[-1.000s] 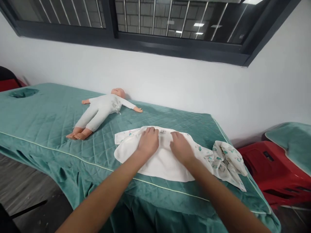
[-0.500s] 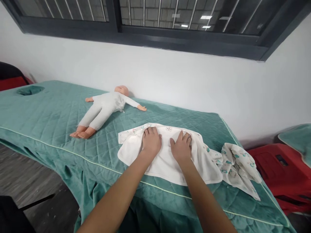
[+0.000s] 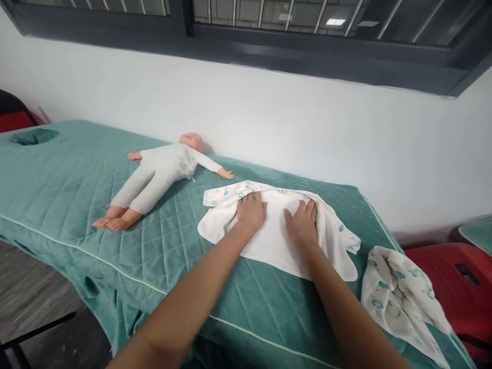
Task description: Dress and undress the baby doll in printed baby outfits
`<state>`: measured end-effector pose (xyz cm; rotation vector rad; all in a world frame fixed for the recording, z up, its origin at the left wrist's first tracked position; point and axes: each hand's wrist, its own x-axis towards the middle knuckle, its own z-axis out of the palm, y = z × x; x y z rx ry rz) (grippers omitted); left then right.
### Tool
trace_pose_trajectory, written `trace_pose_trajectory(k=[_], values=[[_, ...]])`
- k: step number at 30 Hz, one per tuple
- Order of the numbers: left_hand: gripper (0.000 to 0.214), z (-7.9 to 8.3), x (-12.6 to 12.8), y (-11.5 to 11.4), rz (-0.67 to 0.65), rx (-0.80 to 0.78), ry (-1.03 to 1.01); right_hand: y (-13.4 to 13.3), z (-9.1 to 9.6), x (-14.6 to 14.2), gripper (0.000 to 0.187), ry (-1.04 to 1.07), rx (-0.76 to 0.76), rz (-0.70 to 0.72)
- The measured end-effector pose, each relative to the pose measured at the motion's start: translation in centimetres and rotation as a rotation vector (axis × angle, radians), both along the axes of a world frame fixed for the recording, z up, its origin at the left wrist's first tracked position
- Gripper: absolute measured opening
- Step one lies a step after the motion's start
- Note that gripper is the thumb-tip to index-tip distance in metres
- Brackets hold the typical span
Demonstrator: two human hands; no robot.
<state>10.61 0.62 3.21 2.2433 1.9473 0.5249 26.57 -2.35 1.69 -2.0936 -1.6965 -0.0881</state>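
Observation:
A white baby shirt [image 3: 280, 225] with a small teal print on its sleeves lies spread open on the green quilted cover, its plain inner side up. My left hand [image 3: 251, 211] rests flat on its left part, fingers pointing to the collar. On the right part lies my right hand [image 3: 303, 223], fingers stretched and thumb apart. Both hands press on the cloth without gripping it. Left of the shirt, a baby doll [image 3: 163, 166] in a white body suit lies on its back, one arm reaching toward the shirt.
A crumpled printed baby garment [image 3: 403, 302] lies at the right edge of the green-covered bed [image 3: 77, 179]. A red case [image 3: 453, 277] stands beyond that edge. The white wall [image 3: 269, 118] and a barred window [image 3: 277, 15] run behind. The bed has a face hole [image 3: 36, 136] at far left.
Both hands have slid the shirt away from me, toward the wall. Its right sleeve now lies apart from the crumpled garment, and the view has shifted slightly. The doll stays in place.

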Motion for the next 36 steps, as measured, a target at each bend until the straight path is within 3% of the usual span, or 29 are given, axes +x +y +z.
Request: trace_pose_trajectory(k=[5, 12, 23, 36], values=[[0.051, -1.1, 0.3, 2.6, -0.016, -0.039, 0.003, 2.6, -0.8, 0.7, 0.066, 0.035, -0.061, -0.021], [0.056, -1.7, 0.4, 3.3, -0.027, -0.116, 0.025, 3.0, -1.2, 0.9, 0.071, 0.033, -0.248, -0.016], [0.056, -1.4, 0.5, 3.3, -0.001, -0.108, 0.018, 2.0, -0.6, 0.1, 0.075, -0.037, -0.295, 0.013], [0.046, -1.2, 0.9, 3.6, 0.040, -0.060, 0.028, 0.1, -1.3, -0.5, 0.071, -0.204, -0.239, 0.116]])
